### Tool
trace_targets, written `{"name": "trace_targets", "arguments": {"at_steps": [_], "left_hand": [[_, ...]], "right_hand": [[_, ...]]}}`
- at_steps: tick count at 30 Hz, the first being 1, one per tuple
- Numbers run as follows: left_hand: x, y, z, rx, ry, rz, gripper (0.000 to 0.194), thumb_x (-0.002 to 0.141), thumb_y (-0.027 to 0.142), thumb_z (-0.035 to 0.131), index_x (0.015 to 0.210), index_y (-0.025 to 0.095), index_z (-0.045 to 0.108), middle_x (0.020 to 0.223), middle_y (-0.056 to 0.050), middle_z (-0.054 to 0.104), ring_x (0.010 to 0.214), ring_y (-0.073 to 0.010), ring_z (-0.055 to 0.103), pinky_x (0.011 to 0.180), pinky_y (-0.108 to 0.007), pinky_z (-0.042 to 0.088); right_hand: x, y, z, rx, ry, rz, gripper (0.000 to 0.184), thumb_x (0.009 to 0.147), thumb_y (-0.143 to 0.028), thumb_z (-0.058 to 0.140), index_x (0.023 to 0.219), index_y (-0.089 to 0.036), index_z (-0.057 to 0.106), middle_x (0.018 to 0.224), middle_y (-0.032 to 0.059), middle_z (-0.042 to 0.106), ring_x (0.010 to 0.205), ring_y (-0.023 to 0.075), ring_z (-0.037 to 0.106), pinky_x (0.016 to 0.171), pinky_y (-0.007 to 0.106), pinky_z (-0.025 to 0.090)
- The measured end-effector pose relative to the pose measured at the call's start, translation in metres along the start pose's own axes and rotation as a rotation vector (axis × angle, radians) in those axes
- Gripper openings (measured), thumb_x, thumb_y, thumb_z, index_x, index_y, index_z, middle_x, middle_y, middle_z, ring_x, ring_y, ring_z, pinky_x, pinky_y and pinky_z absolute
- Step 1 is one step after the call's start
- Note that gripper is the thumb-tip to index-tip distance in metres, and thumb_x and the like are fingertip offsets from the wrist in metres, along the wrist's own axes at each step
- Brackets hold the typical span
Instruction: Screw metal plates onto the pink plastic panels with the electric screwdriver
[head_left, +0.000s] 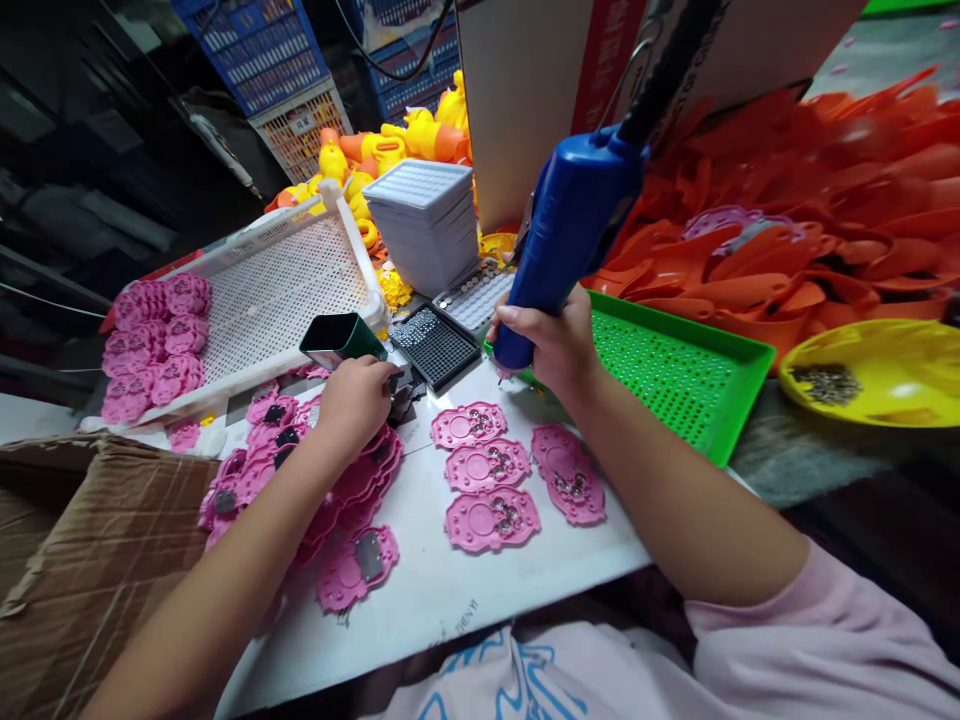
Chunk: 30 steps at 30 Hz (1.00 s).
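Observation:
My right hand (559, 345) is wrapped around a blue electric screwdriver (566, 225), whose tip points down above the white tabletop. My left hand (354, 402) is at a small heap of flat black pieces (409, 392), beside a dark green bin (341, 335). Its fingers are curled together, and I cannot make out what is between them. Three pink plastic plates lie in a column, the nearest pink plate (491, 520) carrying shiny metal parts. Another pink plate (568, 475) lies to their right. Under my left forearm is a pile of pink plates (364, 480), several with dark squares.
A black tray (436, 345) of tiny metal pieces sits beyond my hands, near stacked white trays (424, 220). Left stands a white perforated crate (277, 290); right, a green basket (660, 375), orange parts (847, 220) and a yellow bowl (892, 375) of screws. A cardboard box (97, 570) is front left.

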<state>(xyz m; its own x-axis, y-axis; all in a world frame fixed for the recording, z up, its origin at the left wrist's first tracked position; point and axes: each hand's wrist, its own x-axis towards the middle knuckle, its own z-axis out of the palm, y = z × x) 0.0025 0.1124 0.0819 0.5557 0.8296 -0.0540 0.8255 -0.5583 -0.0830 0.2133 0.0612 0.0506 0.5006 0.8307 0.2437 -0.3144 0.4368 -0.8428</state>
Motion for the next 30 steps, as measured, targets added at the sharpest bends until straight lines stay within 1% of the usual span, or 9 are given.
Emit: {"name": "trace_targets", "arguments": {"at_steps": [3,6,9,11,14,16,22,27,30], "left_hand": [[-0.010,0.017,-0.001,-0.168,0.026,0.074,0.041,0.084,0.007,0.041,0.107,0.019,0.072,0.101,-0.008,0.063,0.093,-0.0185,0.062,0.082,-0.028,0.050],[-0.018,0.037,0.003,-0.472,-0.017,0.145,0.044,0.081,0.003,0.041,0.111,0.018,0.070,0.098,-0.007,0.062,0.087,-0.0157,0.061,0.081,-0.027,0.050],[-0.020,0.053,0.010,-0.702,-0.092,0.093,0.051,0.082,0.009,0.050,0.131,0.019,0.055,0.101,-0.006,0.067,0.085,-0.0157,0.064,0.079,-0.029,0.052],[-0.018,0.059,0.016,-0.766,-0.106,0.017,0.048,0.081,0.013,0.056,0.128,0.017,0.055,0.099,-0.006,0.071,0.083,-0.0166,0.066,0.078,-0.030,0.053],[-0.015,0.066,0.025,-0.773,-0.084,-0.013,0.030,0.081,0.012,0.056,0.109,0.016,0.066,0.097,-0.006,0.073,0.086,-0.0180,0.068,0.078,-0.030,0.054],[-0.014,0.069,0.031,-0.768,-0.058,-0.003,0.026,0.082,0.010,0.054,0.102,0.018,0.068,0.100,-0.005,0.074,0.090,-0.0182,0.069,0.080,-0.030,0.054],[-0.019,0.074,0.040,-0.654,0.059,0.028,0.021,0.083,0.013,0.058,0.101,0.017,0.068,0.104,-0.008,0.073,0.099,-0.0251,0.062,0.090,-0.043,0.047],[-0.028,0.064,0.040,-0.525,0.090,0.211,0.012,0.087,0.019,0.059,0.094,0.018,0.069,0.106,-0.007,0.071,0.099,-0.0255,0.058,0.092,-0.047,0.044],[-0.032,0.056,0.043,-0.476,0.096,0.284,0.014,0.088,0.020,0.059,0.098,0.018,0.068,0.109,-0.008,0.071,0.100,-0.0256,0.058,0.091,-0.047,0.045]], "right_hand": [[0.000,-0.001,0.000,-0.006,0.006,0.000,0.032,0.048,-0.031,0.074,0.072,-0.022,0.054,0.056,-0.0059,0.057,0.043,0.0117,0.055,0.042,0.026,0.045],[-0.001,-0.002,0.000,-0.019,0.005,0.000,0.034,0.049,-0.033,0.073,0.074,-0.022,0.054,0.057,-0.0059,0.057,0.044,0.0115,0.055,0.043,0.026,0.046],[-0.001,-0.001,-0.001,-0.027,-0.011,0.005,0.037,0.050,-0.034,0.073,0.078,-0.023,0.052,0.058,-0.0060,0.057,0.045,0.0114,0.055,0.045,0.027,0.047],[0.000,-0.001,0.000,-0.020,-0.021,0.004,0.038,0.050,-0.034,0.073,0.079,-0.023,0.051,0.059,-0.0061,0.056,0.045,0.0111,0.054,0.044,0.027,0.046],[0.000,0.000,0.000,-0.016,-0.028,0.007,0.039,0.050,-0.035,0.074,0.078,-0.023,0.051,0.060,-0.0063,0.055,0.044,0.0106,0.054,0.043,0.026,0.045],[0.000,0.000,0.000,-0.030,-0.039,0.010,0.038,0.051,-0.037,0.074,0.076,-0.023,0.049,0.059,-0.0067,0.054,0.045,0.0103,0.054,0.043,0.026,0.045],[0.002,0.003,-0.002,-0.025,-0.047,-0.015,0.035,0.052,-0.035,0.073,0.073,-0.023,0.048,0.058,-0.0076,0.053,0.045,0.0089,0.053,0.042,0.025,0.045],[0.003,0.003,-0.002,-0.018,-0.027,-0.040,0.032,0.053,-0.032,0.073,0.071,-0.022,0.049,0.058,-0.0074,0.053,0.045,0.0080,0.052,0.042,0.025,0.045],[0.003,0.003,-0.003,-0.032,-0.024,-0.040,0.034,0.054,-0.033,0.075,0.073,-0.022,0.048,0.058,-0.0076,0.053,0.045,0.0080,0.052,0.043,0.024,0.046]]}}
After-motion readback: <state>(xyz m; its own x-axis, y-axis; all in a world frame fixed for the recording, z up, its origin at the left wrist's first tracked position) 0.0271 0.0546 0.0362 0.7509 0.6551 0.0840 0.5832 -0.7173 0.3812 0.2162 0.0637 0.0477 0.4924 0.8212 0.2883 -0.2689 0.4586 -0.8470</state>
